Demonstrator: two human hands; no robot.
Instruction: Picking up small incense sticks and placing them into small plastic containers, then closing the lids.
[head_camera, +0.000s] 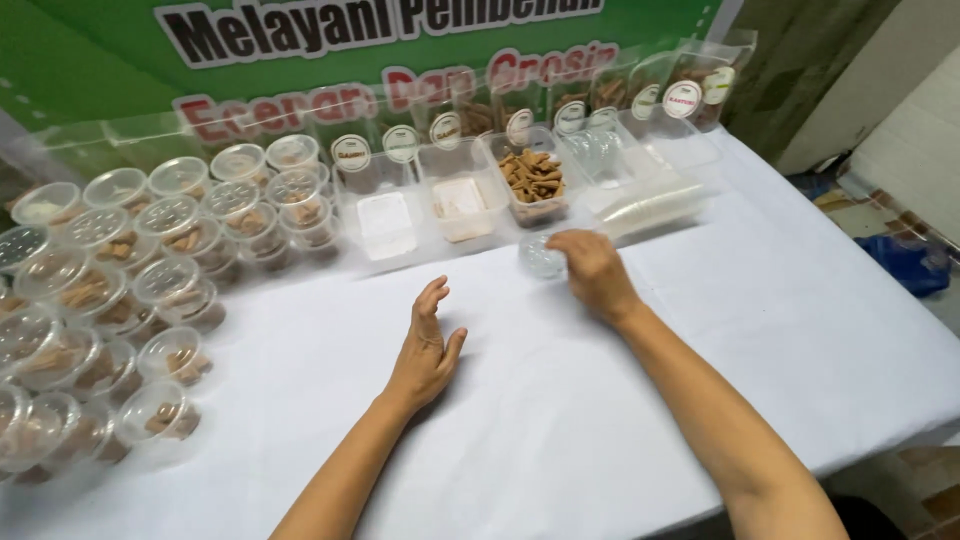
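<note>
My right hand (592, 270) is closed around a small clear plastic cup (541, 257) that rests on the white tablecloth (560, 400), just in front of a rectangular tub of brown stick snacks (533, 180). My left hand (425, 350) hovers over the cloth near the middle, fingers straight and together, holding nothing. Two other rectangular tubs, one with a white lid (386, 222) and one with pale powder (461, 203), stand left of the snack tub.
Many round clear cups with lids (120, 290), filled with brown snacks, crowd the left side. A stack of clear lids (650, 208) lies at the back right. Labelled snack pouches (690, 92) line up before a green banner. The table's right edge drops to the floor.
</note>
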